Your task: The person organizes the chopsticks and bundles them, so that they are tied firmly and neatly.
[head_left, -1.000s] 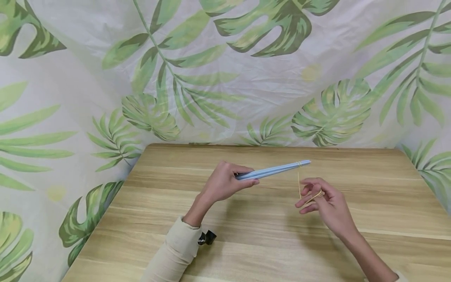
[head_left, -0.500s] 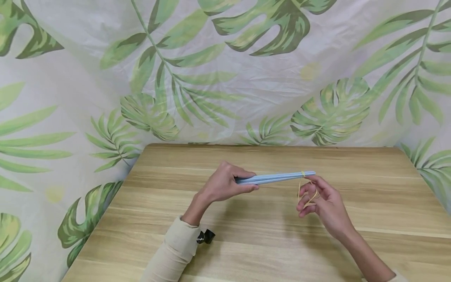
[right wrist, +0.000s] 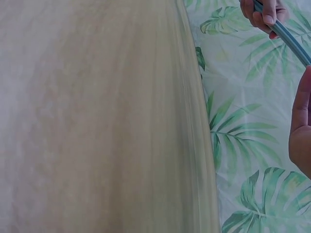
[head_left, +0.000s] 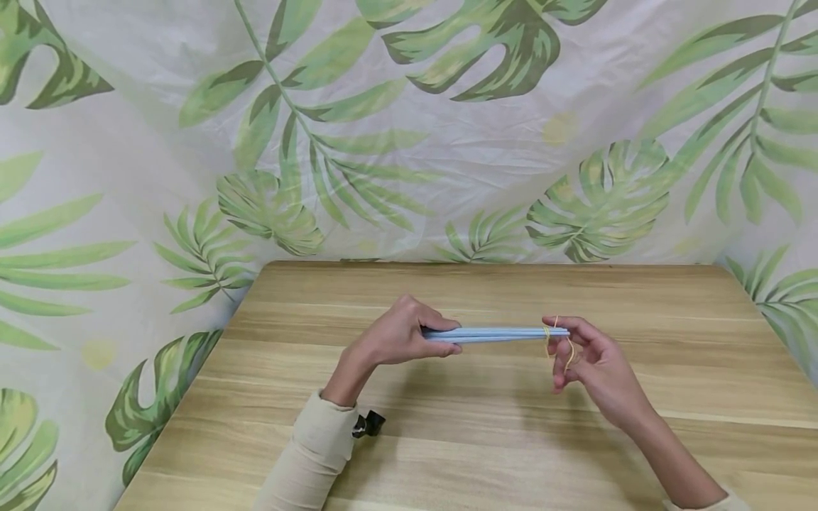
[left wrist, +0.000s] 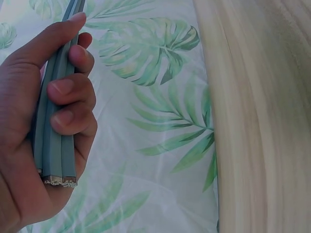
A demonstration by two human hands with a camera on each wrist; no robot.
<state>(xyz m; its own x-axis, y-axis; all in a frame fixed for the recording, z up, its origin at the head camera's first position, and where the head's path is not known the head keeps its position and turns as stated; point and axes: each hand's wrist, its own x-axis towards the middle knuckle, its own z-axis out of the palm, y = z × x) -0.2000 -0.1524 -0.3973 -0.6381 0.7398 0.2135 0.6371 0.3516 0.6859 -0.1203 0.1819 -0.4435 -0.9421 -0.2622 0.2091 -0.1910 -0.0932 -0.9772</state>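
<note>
My left hand [head_left: 397, 332] grips a bundle of several light blue chopsticks [head_left: 495, 334] and holds it nearly level above the table. In the left wrist view the fingers curl round the chopsticks [left wrist: 54, 138], whose square ends point down toward the palm's heel. A thin yellow rubber band [head_left: 547, 342] is wound round the bundle close to its right tip. Part of the band is looped over the curled fingers of my right hand [head_left: 599, 363], which is at that tip. In the right wrist view the right hand [right wrist: 302, 131] shows only partly, and the band is not visible.
A wooden table [head_left: 473, 440] lies under both hands. Behind it hangs a white cloth [head_left: 486, 163] printed with green leaves. A small black device [head_left: 369, 424] sits at the left sleeve's cuff [head_left: 322, 426].
The bundle's right tip has swung down from an upward tilt to nearly level. My right index finger has risen to the tip, bringing the loop of rubber band up around it.
</note>
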